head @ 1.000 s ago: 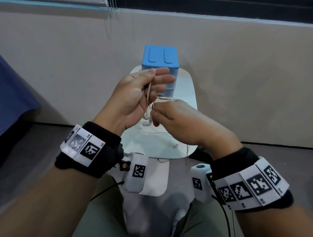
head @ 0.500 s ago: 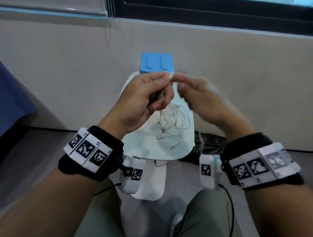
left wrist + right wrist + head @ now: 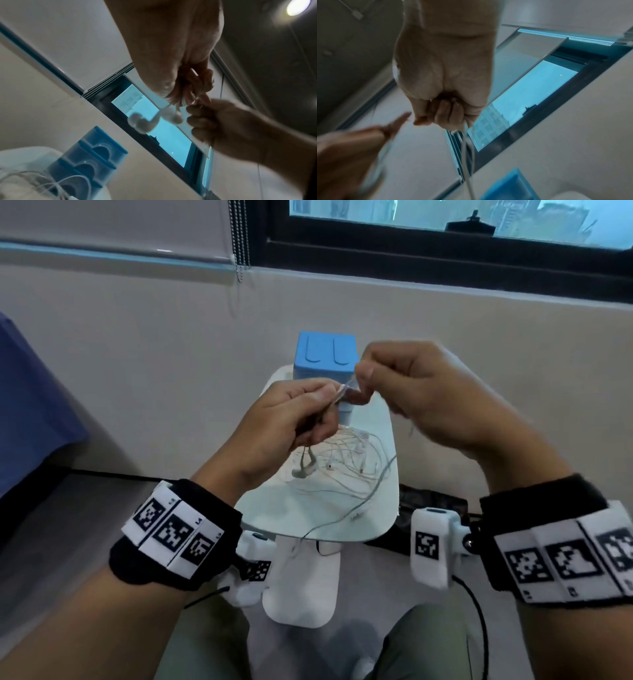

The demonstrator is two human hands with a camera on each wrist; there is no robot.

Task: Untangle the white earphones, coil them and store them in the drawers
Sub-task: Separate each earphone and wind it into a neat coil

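Observation:
Both hands are raised above a small white table. My left hand grips the white earphone cable, and the two earbuds dangle below its fist; they show blurred in the left wrist view too, earbuds. My right hand pinches the same cable just to the right, fingertips nearly touching the left hand's. Loose cable loops hang down onto the table. The blue drawer unit stands at the table's far end, drawer unit with its drawers closed.
A beige wall and a dark-framed window lie behind the table. A blind's bead chain hangs at the upper left. A blue cloth is at the left. The table's white base stands between my knees.
Both hands have risen, lifting the cable off the table. My right hand moved from below the left hand up to its right and now pinches the cable near the left fingertips.

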